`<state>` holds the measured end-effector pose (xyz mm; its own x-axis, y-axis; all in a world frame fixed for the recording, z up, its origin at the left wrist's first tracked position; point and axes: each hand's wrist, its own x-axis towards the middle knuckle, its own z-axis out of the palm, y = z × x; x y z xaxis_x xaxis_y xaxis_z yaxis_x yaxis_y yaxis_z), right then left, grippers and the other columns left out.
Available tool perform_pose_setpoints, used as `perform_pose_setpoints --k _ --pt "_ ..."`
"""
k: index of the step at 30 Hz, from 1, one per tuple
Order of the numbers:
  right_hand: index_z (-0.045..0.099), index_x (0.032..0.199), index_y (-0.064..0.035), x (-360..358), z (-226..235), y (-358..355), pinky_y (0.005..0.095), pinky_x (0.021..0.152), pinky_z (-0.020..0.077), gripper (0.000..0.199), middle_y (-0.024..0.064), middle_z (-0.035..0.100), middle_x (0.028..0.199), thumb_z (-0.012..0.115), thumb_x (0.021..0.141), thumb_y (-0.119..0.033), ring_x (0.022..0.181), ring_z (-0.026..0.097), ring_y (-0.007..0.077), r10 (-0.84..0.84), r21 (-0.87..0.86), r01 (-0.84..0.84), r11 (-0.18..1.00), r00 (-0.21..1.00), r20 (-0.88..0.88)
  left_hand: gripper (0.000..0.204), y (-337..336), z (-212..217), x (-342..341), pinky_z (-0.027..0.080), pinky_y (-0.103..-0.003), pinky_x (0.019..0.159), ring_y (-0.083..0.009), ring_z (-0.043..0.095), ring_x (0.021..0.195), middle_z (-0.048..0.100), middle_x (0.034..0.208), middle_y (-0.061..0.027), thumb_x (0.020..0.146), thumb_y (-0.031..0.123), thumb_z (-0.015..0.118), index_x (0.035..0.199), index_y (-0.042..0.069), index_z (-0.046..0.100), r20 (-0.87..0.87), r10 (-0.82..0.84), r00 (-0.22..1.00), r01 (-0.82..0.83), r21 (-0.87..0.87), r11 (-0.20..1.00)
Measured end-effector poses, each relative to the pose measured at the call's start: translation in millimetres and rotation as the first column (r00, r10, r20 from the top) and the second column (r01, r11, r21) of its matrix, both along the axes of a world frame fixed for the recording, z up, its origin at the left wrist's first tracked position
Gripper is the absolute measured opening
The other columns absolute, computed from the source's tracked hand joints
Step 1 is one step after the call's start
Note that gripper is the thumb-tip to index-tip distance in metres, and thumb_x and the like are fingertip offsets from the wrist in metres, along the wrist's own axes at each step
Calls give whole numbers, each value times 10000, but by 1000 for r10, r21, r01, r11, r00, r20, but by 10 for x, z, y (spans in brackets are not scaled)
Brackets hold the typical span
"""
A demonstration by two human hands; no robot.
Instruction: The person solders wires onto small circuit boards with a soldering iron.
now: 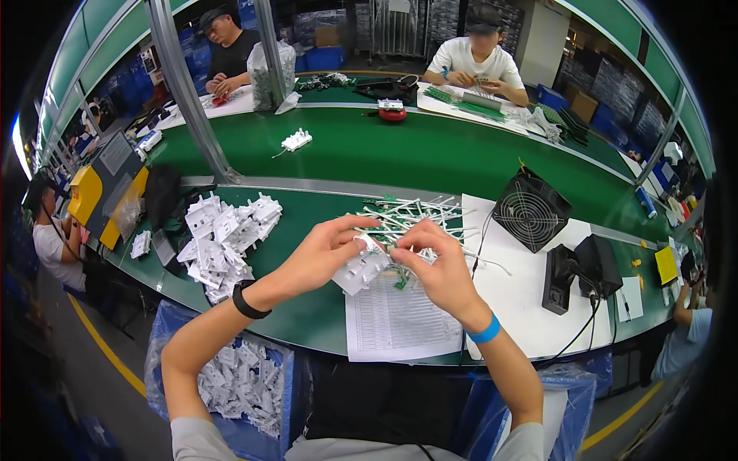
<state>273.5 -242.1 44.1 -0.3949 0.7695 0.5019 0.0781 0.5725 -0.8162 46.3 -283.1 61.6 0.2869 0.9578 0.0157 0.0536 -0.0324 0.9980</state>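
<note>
White plastic part (361, 269): held up over the green bench (307, 315), just above a printed sheet (392, 319); both your hands are on it.
Left hand (319, 257): fingers closed on the part's upper left, thumb and forefinger pinching near its top edge; likely steadies it.
Right hand (438, 265): fingertips pinched at the part's top right, where a thin white piece meets it (exact contact too small to tell).
Why held so: raised clear of the bench, so both hands can reach the same edge.
Cable pile (415, 215): white leads with green boards, just behind your hands, within easy reach.
Housing heap (227, 238): matching white parts, left of your hands.
Blue bin (231, 384): below the bench edge at left, holds more white parts.
Black fan (530, 207): right, on a white mat (523, 307), well apart.
Other people: seated across the far belt, hands on their own work.
</note>
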Motion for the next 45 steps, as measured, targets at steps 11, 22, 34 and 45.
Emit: perform_pose_setpoints --k 11,22,34,45 --pt "708 961 24 65 -58 -40 274 680 450 195 36 592 851 770 875 -140 749 535 122 175 -288 -139 948 979 104 353 39 -65 153 524 -259 849 -88 654 990 710 1136 -64 1022 92 546 1359 7 602 -57 -69 996 71 31 997" --pt "579 1163 23 167 -103 21 270 676 524 395 89 648 935 760 914 -227 836 634 116 165 -422 -85 903 974 157 399 18 -91 316 516 -269 886 -102 647 1007 710 1129 -64 935 29 635 1333 3 624 -137 17 990 -4 96 995" --pt "643 993 -13 224 -230 -360 393 567 535 127 145 692 800 668 877 -57 658 675 318 -355 342 269 900 909 219 314 448 -423 974 501 -247 862 -94 628 980 710 1100 -62 934 -10 606 1247 6 631 158 273 949 -308 266 914" --pt "637 800 -9 1832 -684 -559 380 507 451 266 140 653 704 691 953 -220 568 612 243 -584 -322 625 711 780 225 432 669 -860 1819 487 -287 956 -158 632 1048 698 1128 -77 905 19 655 1330 -15 583 0 -85 996 83 217 973"
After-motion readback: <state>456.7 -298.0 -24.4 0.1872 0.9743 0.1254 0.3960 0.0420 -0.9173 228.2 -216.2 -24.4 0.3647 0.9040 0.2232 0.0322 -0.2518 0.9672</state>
